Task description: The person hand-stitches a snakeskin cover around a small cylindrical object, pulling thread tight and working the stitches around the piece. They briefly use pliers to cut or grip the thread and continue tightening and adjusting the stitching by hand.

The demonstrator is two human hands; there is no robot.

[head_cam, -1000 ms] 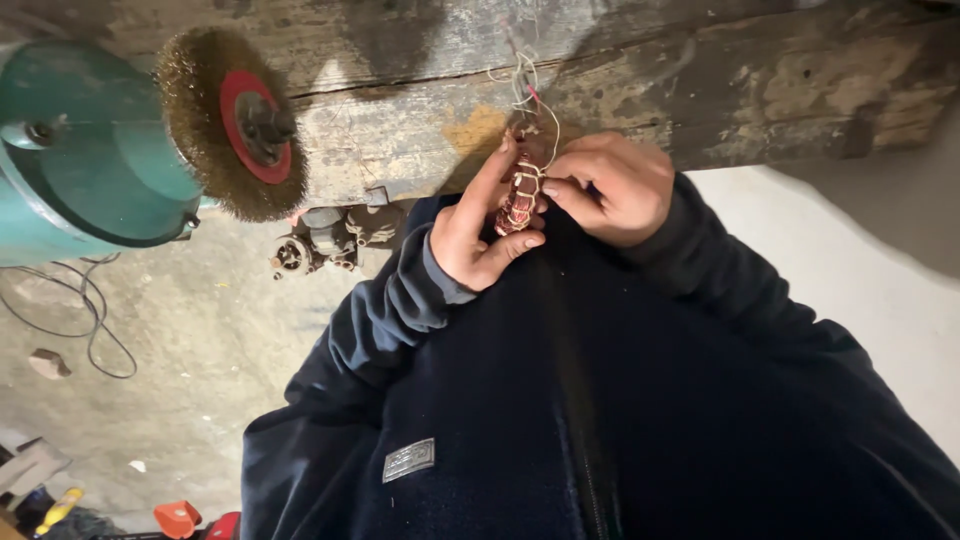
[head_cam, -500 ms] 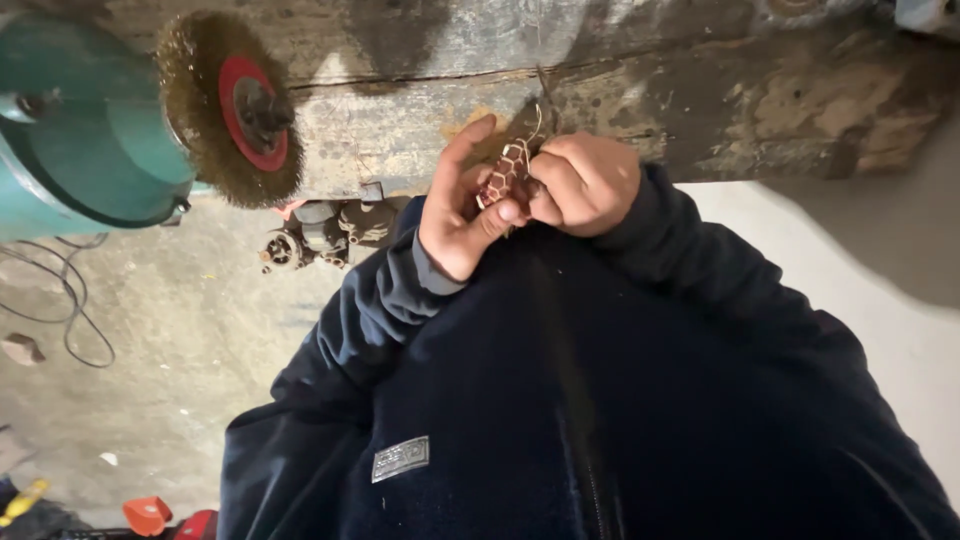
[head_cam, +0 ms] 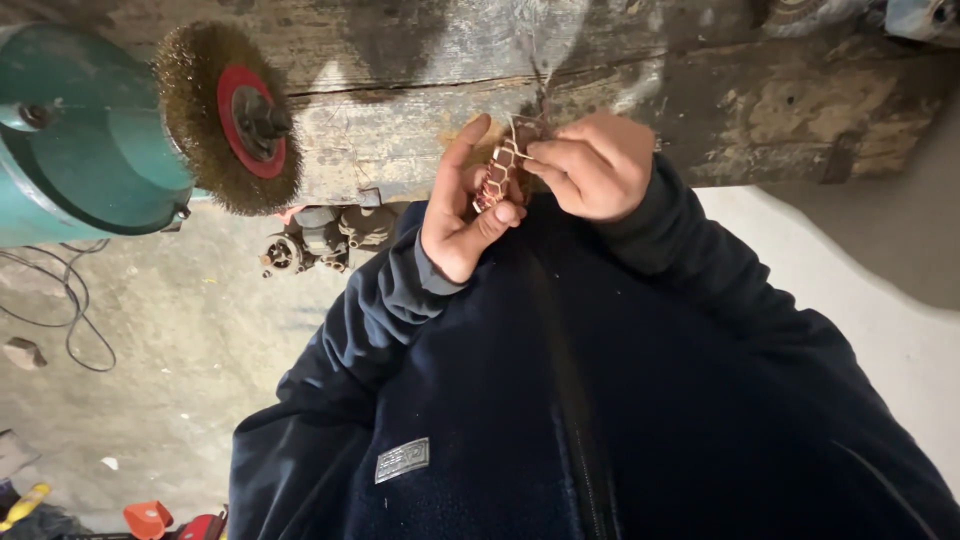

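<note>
— Two hands on it?
— Yes. Nearest is the dark fleece jacket (head_cam: 600,400). Just above it, the left hand (head_cam: 462,215) cradles a small wire lattice piece (head_cam: 500,175), thumb pressed against its lower end; the right hand (head_cam: 590,165) pinches its upper part with closed fingertips.
— And beyond the grip?
— A worn wooden bench edge (head_cam: 420,130) directly behind. Well left of the grip, a wire brush wheel (head_cam: 225,120) on a teal grinder (head_cam: 80,140).

Head camera, steeply downward, close
</note>
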